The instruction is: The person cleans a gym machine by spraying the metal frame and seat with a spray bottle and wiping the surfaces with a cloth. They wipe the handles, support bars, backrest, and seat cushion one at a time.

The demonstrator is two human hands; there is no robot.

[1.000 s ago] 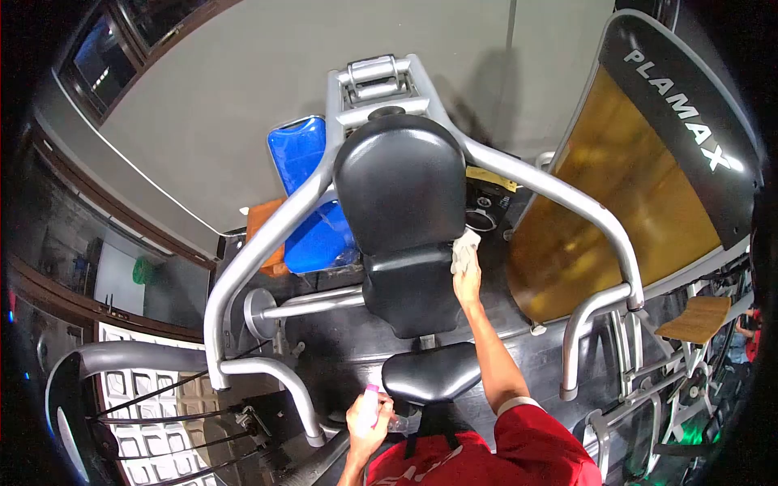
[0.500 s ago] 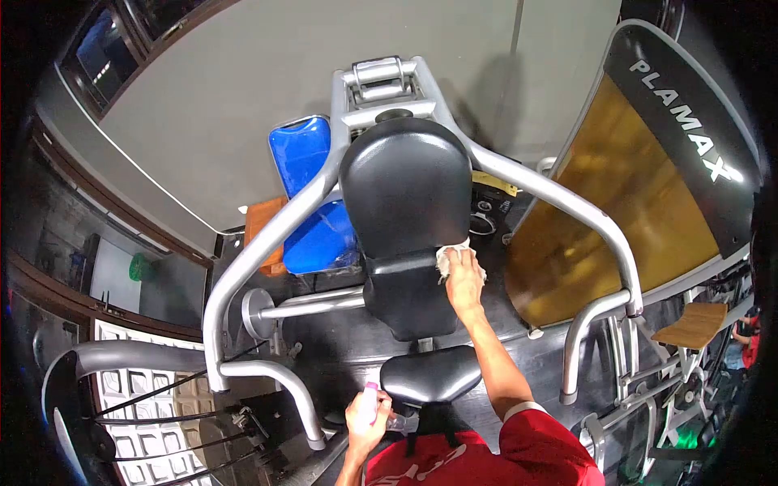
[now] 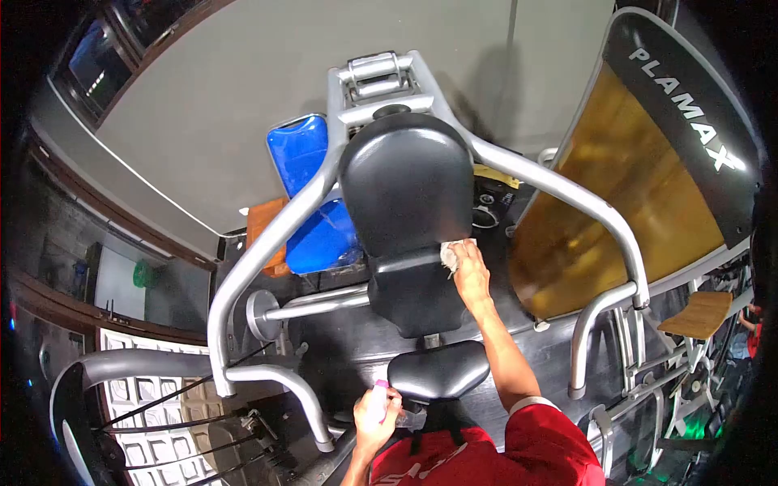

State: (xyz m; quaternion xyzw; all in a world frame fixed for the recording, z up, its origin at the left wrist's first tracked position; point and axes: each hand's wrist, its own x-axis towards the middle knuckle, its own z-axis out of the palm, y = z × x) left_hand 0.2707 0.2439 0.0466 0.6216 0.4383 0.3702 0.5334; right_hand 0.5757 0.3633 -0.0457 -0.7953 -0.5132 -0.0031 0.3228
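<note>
A gym machine with a black padded backrest (image 3: 405,182) and a black seat (image 3: 417,300) stands in front of me. My right hand (image 3: 471,275) is closed around a whitish cloth (image 3: 450,256), pressed against the right side where the backrest meets the seat. Low in the view, my left hand (image 3: 374,419) grips a spray bottle (image 3: 381,392) with a pink and white top; its clear body is partly hidden by my fingers. Just beyond that bottle is a smaller black pad (image 3: 438,370).
Curved silver bars (image 3: 263,271) flank the seat on both sides. A blue folding chair (image 3: 300,154) and a brown box-like item (image 3: 266,227) are behind on the left. At right stands a tall PLAMAX panel (image 3: 616,186). Another person's red clothing (image 3: 754,344) shows at the far right.
My right hand and the cloth have shifted slightly right along the pad's edge. My left hand still holds the bottle, and the whole view has moved a little.
</note>
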